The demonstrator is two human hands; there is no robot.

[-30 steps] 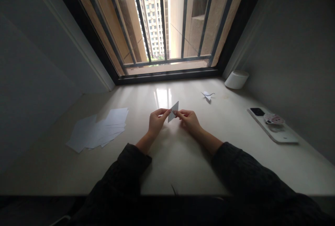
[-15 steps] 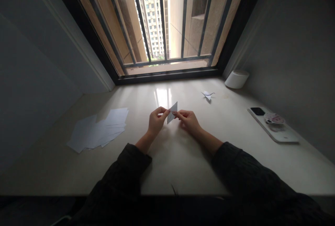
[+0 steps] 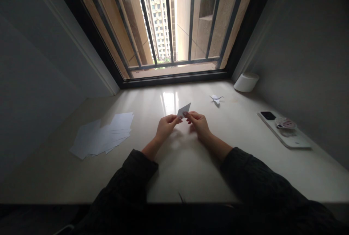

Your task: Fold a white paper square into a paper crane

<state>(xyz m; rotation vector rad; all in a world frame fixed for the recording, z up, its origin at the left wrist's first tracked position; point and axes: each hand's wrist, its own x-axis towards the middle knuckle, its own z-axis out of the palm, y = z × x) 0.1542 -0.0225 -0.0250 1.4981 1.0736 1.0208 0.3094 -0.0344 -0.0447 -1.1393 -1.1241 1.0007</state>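
Note:
A small folded piece of white paper (image 3: 184, 109), roughly diamond-shaped, is held up between my hands above the middle of the table. My left hand (image 3: 166, 125) pinches its lower left edge between thumb and fingers. At the right edge, my right hand (image 3: 198, 122) grips it with the thumb lying on its near face. The fingertips behind the paper are partly hidden. Beyond my right hand, a folded white paper crane (image 3: 216, 99) lies on the tabletop.
Loose white paper sheets (image 3: 105, 133) lie overlapping at the left. A white phone (image 3: 293, 137) with a decorated grip (image 3: 285, 122) rests at the right. Near the far right corner stands a white cylinder (image 3: 246, 82). A barred window (image 3: 174, 64) borders the back of the pale table (image 3: 188, 173).
The folded paper has turned and shifted slightly up and to the right. My left hand now holds it lower, and my right thumb has moved onto its face.

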